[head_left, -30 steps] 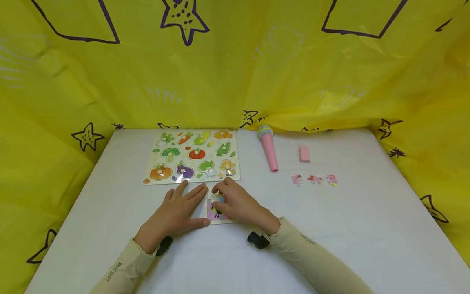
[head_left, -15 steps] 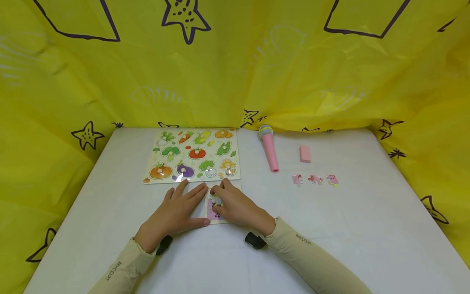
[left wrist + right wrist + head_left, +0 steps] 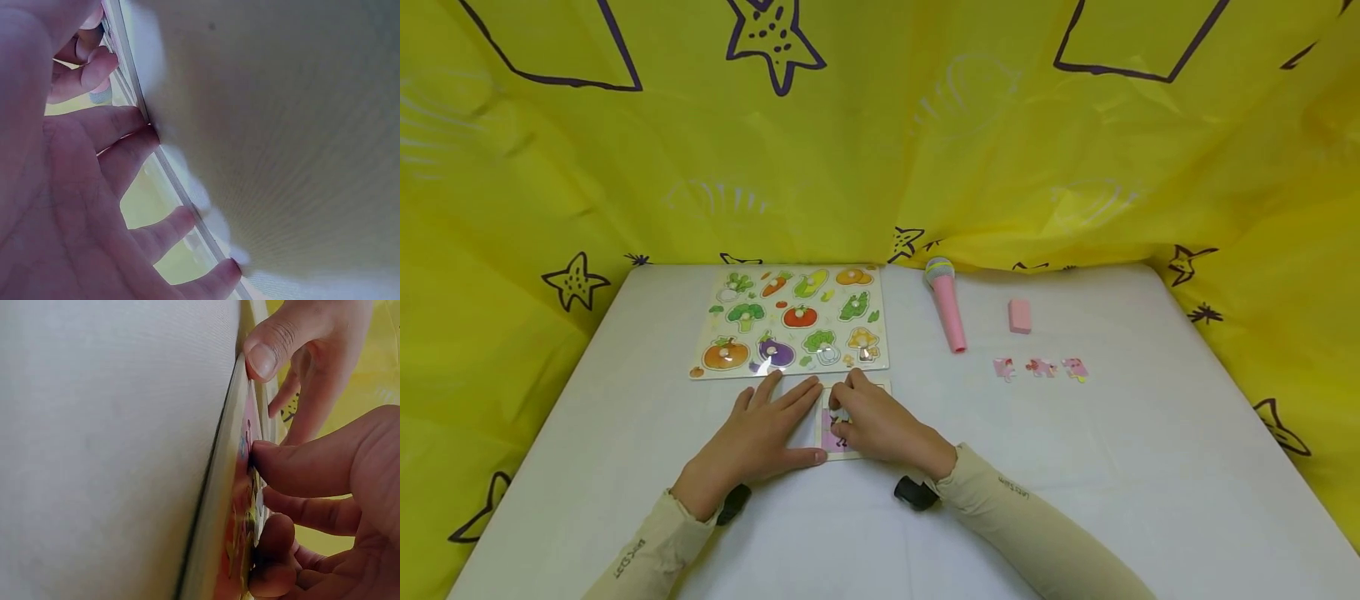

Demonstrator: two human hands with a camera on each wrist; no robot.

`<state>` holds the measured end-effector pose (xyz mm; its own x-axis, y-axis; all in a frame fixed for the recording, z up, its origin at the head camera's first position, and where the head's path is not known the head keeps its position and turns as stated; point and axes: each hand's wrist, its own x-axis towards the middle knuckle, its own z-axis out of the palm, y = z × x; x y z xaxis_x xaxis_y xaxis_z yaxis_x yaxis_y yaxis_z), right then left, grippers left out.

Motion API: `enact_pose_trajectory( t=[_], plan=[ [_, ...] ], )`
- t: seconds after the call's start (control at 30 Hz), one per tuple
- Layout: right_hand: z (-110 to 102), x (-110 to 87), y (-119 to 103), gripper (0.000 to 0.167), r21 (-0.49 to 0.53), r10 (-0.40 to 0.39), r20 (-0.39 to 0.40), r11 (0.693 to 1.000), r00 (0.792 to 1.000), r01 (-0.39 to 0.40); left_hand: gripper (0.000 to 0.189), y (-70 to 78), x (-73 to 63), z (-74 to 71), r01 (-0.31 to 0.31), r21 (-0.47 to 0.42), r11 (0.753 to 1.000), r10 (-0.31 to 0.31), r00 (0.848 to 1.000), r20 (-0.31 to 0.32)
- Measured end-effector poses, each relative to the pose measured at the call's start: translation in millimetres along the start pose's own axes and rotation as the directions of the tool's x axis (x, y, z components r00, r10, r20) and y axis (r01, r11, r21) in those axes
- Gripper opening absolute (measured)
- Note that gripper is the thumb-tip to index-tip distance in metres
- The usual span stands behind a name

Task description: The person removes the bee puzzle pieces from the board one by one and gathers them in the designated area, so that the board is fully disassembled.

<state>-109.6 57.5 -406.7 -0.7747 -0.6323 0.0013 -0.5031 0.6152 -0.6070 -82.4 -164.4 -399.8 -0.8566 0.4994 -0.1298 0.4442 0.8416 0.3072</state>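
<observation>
A small jigsaw tray (image 3: 819,433) with a pale rim and a pink and purple picture lies flat before me. My left hand (image 3: 756,442) is spread palm down, fingers straight; its thumb and index fingertip rest on the tray's left side. Over the tray, my right hand (image 3: 883,421) has its thumb and fingers bent down onto the picture. The right wrist view shows a jigsaw piece (image 3: 259,509) with a pale edge, tipped up slightly between that thumb and the fingers. The right hand hides the tray's right part in the head view.
Behind the tray lies a vegetable peg puzzle board (image 3: 829,318), touched by left fingertips. To the right are a pink toy microphone (image 3: 950,312), a pink block (image 3: 1019,317), and three loose jigsaw pieces (image 3: 1041,367) in a row. A yellow curtain (image 3: 850,167) hangs behind the table.
My right hand has shifted a little to the left over the tray, and its thumb and index finger have drawn closer together. My left hand has stayed in place.
</observation>
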Motion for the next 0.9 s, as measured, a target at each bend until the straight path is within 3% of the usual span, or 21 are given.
enact_pose_trajectory(
  t=[0.23, 0.47, 0.9],
  plan=[
    [1.5, 0.8, 1.1, 0.024, -0.006, -0.034, -0.021, 0.999, 0.999, 0.033, 0.091, -0.9, 0.6, 0.4, 0.002, -0.002, 1.0, -0.002, 1.0, 0.001],
    [1.6, 0.5, -0.1, 0.021, 0.058, -0.05, -0.034, 0.997, 0.998, 0.052, 0.092, -1.0, 0.4, 1.2, 0.006, -0.009, 1.0, -0.005, 1.0, 0.008],
    [2.9, 2.6, -0.2, 0.016, 0.148, -0.018, -0.108, 0.988, 0.994, 0.034, 0.092, -0.1, 0.0, 1.8, 0.008, -0.006, 1.0, -0.008, 1.0, 0.006]
  ],
)
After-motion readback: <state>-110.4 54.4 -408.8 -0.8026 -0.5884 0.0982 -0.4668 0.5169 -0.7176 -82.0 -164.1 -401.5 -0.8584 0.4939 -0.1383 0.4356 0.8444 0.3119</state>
